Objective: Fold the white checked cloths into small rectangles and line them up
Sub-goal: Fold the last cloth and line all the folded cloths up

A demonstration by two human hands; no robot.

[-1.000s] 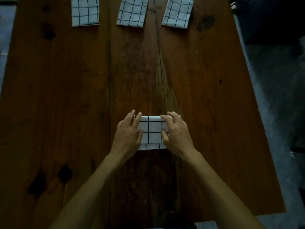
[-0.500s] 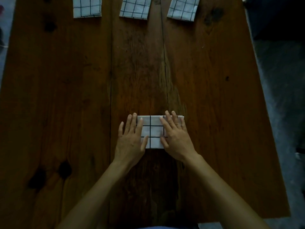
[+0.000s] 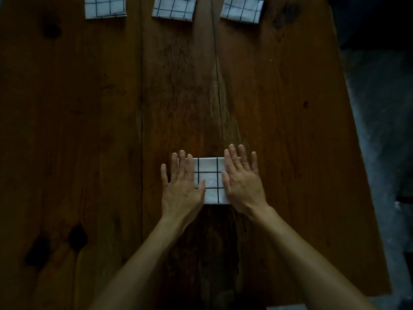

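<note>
A white checked cloth (image 3: 210, 180), folded into a small rectangle, lies on the wooden table (image 3: 89, 130) near its middle. My left hand (image 3: 182, 186) lies flat over the cloth's left end, fingers straight and spread. My right hand (image 3: 242, 181) lies flat over its right end in the same way. Only the middle strip of the cloth shows between the two hands. Three more folded checked cloths sit in a row at the far edge: one on the left (image 3: 105, 6), one in the middle (image 3: 174, 7), one on the right (image 3: 242, 8), all cut off by the frame's top.
The table's right edge (image 3: 355, 153) runs diagonally, with grey floor (image 3: 384, 130) beyond it. Dark knots (image 3: 76, 238) mark the wood at the near left.
Both hands went from curled fingers pinching the cloth's top edge to flat palms, then slid apart toward its ends. The cloth's loose lower strip is folded in.
</note>
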